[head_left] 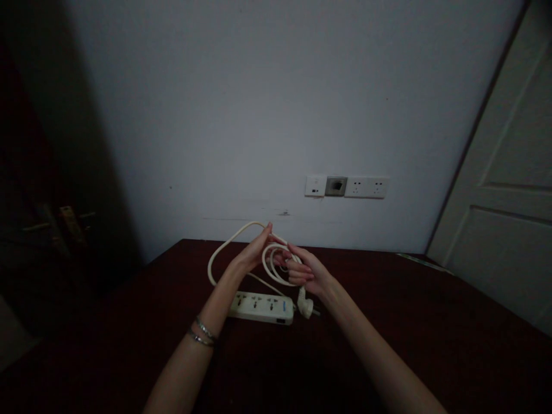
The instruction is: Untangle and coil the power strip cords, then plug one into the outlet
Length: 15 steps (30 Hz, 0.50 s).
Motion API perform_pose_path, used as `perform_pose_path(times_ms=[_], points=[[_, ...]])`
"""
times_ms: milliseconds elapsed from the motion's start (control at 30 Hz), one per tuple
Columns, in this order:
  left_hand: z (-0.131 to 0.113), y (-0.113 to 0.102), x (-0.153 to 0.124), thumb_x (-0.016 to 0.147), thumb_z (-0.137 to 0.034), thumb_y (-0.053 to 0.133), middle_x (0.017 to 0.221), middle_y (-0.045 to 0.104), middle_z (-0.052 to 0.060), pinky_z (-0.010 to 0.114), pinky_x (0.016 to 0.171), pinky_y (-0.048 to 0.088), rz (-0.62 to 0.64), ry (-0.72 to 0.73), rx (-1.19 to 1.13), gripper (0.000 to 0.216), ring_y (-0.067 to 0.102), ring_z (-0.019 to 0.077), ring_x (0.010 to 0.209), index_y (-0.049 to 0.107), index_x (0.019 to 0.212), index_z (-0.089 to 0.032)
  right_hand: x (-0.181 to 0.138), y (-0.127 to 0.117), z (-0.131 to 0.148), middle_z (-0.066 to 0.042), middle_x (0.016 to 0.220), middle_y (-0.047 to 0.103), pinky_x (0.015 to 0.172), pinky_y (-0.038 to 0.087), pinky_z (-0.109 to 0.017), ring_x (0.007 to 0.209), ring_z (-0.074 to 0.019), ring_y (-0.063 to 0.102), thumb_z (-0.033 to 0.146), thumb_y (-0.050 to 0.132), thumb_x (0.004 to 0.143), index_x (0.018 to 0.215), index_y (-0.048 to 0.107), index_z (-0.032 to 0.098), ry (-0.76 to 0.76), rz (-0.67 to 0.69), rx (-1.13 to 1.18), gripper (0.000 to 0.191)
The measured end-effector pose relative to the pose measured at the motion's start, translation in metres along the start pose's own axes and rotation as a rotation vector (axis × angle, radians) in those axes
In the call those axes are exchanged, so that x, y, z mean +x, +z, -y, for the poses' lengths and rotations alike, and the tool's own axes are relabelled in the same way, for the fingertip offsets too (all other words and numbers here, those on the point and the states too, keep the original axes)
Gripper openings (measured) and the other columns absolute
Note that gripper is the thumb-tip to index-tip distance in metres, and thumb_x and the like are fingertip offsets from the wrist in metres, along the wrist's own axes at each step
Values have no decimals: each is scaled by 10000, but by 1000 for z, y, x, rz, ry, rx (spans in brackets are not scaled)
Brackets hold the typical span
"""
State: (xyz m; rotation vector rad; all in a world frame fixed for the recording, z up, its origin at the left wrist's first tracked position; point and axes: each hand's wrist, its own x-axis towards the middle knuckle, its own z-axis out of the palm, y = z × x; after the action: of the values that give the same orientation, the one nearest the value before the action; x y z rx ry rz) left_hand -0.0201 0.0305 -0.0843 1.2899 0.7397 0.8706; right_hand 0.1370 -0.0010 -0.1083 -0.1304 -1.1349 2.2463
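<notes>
A white power strip lies on the dark red table. Its white cord rises in loops between my two hands above the strip. My left hand is raised with its fingers stretched upward and the cord running over them. My right hand has its fingers curled around a small coil of the cord. The white plug hangs just below my right hand, close to the strip's right end. Two bracelets circle my left wrist.
A row of wall sockets sits on the pale wall behind the table. A white door stands at the right. At the left is a dark door with a handle.
</notes>
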Motion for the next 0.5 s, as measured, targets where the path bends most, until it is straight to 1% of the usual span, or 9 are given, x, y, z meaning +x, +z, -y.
perform_pose_path(times_ms=[33,100,167,267,333,400,500], points=[[1,2,-1,794,-610,394,559,616,74,257,537,451,62,-8,-18,563,569,141,486,617,722,-98,-1,-2,2,119,301,254,303,173,-120,260,-22,57,402,331,925,692,487,155,-26,-3,30,374],[6,4,1,772,-538,506,547,606,63,254,545,458,107,-6,-49,463,570,134,483,613,719,-90,-3,-5,7,114,295,238,302,168,-118,255,-21,54,412,270,939,670,488,152,-80,-11,84,433],[12,6,4,751,-453,587,552,596,37,241,536,456,70,-1,-120,359,561,116,476,611,739,-95,-5,-7,12,110,294,234,295,154,-117,252,-22,55,415,220,947,661,493,149,-126,-22,120,477],[21,9,11,736,-314,641,564,585,-2,204,512,437,-28,-20,-312,200,538,83,467,599,759,-120,-6,-7,15,108,297,233,286,145,-116,249,-22,66,434,195,946,653,500,143,-202,-62,150,514],[26,12,13,748,-256,628,543,574,-8,201,514,435,-46,-56,-447,153,532,78,459,574,698,-122,-6,-7,16,108,299,232,286,160,-116,251,-21,78,458,205,939,640,494,141,-249,-104,163,523],[29,14,14,787,-245,575,502,552,-5,214,538,445,-14,-62,-571,203,533,86,456,541,633,-119,-5,-7,15,107,303,238,288,175,-115,254,-20,88,463,219,936,629,486,142,-279,-150,171,518],[29,18,13,859,-332,465,431,486,-18,223,539,444,75,-34,-709,323,495,83,417,530,623,-121,-2,-6,14,99,318,255,296,205,-113,265,-22,107,439,228,940,601,456,149,-299,-225,184,501]])
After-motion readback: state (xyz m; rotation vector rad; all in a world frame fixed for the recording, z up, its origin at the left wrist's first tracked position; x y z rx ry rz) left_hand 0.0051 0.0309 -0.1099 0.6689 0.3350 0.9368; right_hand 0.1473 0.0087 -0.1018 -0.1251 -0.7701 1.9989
